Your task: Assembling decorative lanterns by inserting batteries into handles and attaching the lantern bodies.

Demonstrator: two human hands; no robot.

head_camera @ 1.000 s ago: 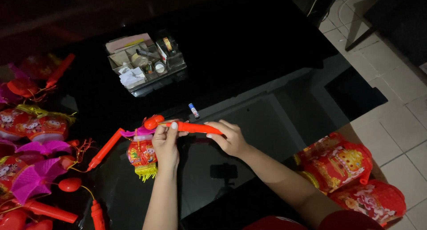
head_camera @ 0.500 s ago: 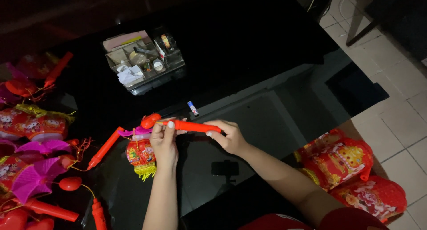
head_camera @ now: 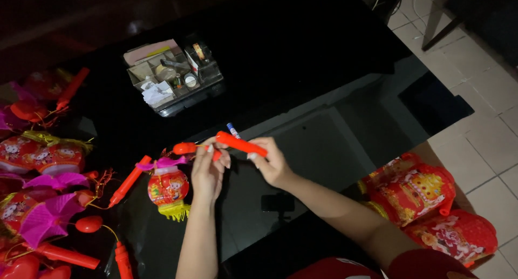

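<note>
Orange-red plastic stick (head_camera: 241, 143) is pinched at its far end by the right hand (head_camera: 271, 164), fingers clamped on it, held just above the black glass desk (head_camera: 302, 58). Left hand (head_camera: 209, 168) grips the stick's other end, closed round it, w/ a small red bulb (head_camera: 184, 148) beside the fingers, possibly wired to it. Below hangs a red paper lantern (head_camera: 168, 188) w/ a pink top. A marker (head_camera: 233, 131) lies just beyond. Clear organiser tray (head_camera: 172, 77) sits toward the far edge; more lanterns (head_camera: 43, 203) crowd the left edge.

A tray (head_camera: 178, 104) sits behind the stick (head_camera: 241, 144); lanterns (head_camera: 43, 203) lie left.
</note>
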